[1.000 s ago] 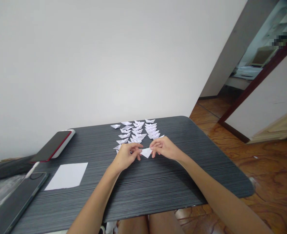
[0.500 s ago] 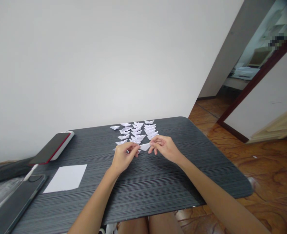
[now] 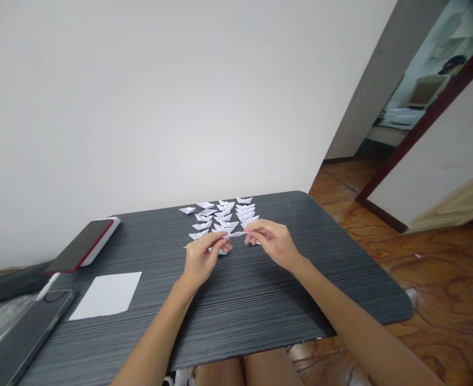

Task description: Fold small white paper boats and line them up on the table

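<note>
A small folded white paper boat (image 3: 237,234) is stretched between my two hands, seen nearly edge-on. My left hand (image 3: 204,253) pinches one end of it between thumb and fingers. On the other end, my right hand (image 3: 271,242) is closed in a like pinch. Just beyond my hands, several finished paper boats (image 3: 224,217) stand in rough columns on the dark table (image 3: 300,300); my hands partly hide the nearest ones.
A square white sheet (image 3: 107,295) lies on the table at left. Behind it is a dark red-edged phone (image 3: 81,244) on a white object. Nearer, another phone (image 3: 25,338) lies with a white cable (image 3: 48,286). A wall (image 3: 180,107) rises behind the table.
The paper between my hands has tipped from showing a broad face to nearly edge-on, and my hands have risen slightly. The boats on the table are unmoved.
</note>
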Motion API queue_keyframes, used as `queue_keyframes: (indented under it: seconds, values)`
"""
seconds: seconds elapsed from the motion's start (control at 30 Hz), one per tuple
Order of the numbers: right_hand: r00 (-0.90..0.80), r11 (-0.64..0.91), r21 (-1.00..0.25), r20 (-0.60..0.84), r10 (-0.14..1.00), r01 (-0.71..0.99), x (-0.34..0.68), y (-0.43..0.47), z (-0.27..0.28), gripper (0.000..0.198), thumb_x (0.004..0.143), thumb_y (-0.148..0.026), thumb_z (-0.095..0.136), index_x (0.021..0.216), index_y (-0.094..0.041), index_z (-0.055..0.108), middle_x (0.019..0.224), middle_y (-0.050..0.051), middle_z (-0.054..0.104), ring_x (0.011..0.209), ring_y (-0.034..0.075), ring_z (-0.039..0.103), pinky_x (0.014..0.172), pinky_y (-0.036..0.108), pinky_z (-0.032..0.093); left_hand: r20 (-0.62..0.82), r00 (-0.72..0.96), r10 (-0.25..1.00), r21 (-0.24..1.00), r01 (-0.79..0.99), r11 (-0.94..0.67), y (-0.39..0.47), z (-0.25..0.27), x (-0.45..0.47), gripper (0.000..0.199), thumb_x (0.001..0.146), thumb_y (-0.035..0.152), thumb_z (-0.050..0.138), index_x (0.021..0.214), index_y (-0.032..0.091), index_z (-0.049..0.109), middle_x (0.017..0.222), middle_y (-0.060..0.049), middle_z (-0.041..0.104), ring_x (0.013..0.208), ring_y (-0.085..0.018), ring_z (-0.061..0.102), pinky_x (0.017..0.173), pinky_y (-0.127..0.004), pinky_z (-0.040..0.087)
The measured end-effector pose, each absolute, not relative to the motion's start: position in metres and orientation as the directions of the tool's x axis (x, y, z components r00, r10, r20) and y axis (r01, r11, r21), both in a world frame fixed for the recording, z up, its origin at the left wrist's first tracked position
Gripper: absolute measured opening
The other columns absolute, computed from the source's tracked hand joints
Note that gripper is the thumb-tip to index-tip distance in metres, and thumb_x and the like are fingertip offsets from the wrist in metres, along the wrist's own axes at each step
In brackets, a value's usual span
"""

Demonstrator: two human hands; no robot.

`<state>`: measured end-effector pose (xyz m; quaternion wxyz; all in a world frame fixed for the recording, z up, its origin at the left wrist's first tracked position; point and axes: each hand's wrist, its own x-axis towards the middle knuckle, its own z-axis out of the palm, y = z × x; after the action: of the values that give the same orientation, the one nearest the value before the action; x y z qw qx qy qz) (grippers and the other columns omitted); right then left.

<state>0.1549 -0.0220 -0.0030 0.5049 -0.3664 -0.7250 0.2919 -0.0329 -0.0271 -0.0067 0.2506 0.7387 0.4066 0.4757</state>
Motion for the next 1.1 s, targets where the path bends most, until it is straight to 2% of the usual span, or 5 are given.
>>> queue_keyframes:
  seconds: [0.3,0.53,0.73,0.9,1.1]
  values:
    - [-0.084,0.369,-0.928,0.363,0.928,0.062,0.1527,-0.0216,-0.0013,0.019,0.073,-0.034,0.055,0.073,-0.015,0.055,0.056,0.002,0.060,0.044,0.013,0.055,0.041,0.025,0.043,0.490,0.184,0.852,0.768,0.370,-0.522,-0.0294,0.0001,-0.0317,0.015,0.077,0.025,0.050,0.074,0.014,0.060,0.063,-0.002,0.065,0.053,-0.011,0.058,0.055,-0.022,0.049]
    - [-0.231,0.606,-0.723,0.561,0.795,0.330,0.1567,-0.0262,0.0017,0.013,0.078,-0.026,0.049,0.072,-0.019,0.058,0.059,0.002,0.060,0.053,0.013,0.054,0.057,0.028,0.045,0.625,0.263,0.735,0.564,0.497,-0.659,-0.0281,0.0007,-0.0363,0.014,0.077,0.021,0.049,0.076,0.016,0.062,0.064,-0.002,0.065,0.056,-0.011,0.058,0.060,-0.022,0.046]
    - [-0.270,0.667,-0.651,0.612,0.744,0.362,0.1567,-0.0277,0.0052,0.014,0.080,-0.024,0.046,0.072,-0.020,0.058,0.063,0.002,0.058,0.065,0.015,0.055,0.067,0.030,0.044,0.683,0.326,0.654,0.475,0.483,-0.736,-0.0286,-0.0021,-0.0355,0.015,0.078,0.018,0.046,0.080,0.015,0.061,0.071,-0.006,0.065,0.069,-0.013,0.059,0.065,-0.024,0.046]
    - [-0.229,0.568,-0.805,0.528,0.818,0.172,0.1525,-0.0269,0.0009,0.013,0.078,-0.026,0.049,0.074,-0.018,0.057,0.076,0.005,0.059,0.061,0.013,0.057,0.051,0.027,0.044,0.691,0.275,0.669,0.520,0.454,-0.724,-0.0318,-0.0022,-0.0332,0.014,0.078,0.016,0.046,0.082,0.015,0.059,0.069,-0.005,0.063,0.065,-0.012,0.058,0.065,-0.023,0.046]
    - [-0.217,0.377,-0.926,0.365,0.905,0.016,0.1518,-0.0236,-0.0022,0.017,0.075,-0.032,0.053,0.079,-0.016,0.053,0.059,0.002,0.061,0.043,0.009,0.051,0.044,0.025,0.043,0.639,0.256,0.726,0.607,0.413,-0.679,-0.0312,-0.0032,-0.0332,0.020,0.079,0.020,0.045,0.094,0.015,0.057,0.069,-0.004,0.062,0.055,-0.009,0.056,0.058,-0.022,0.046]
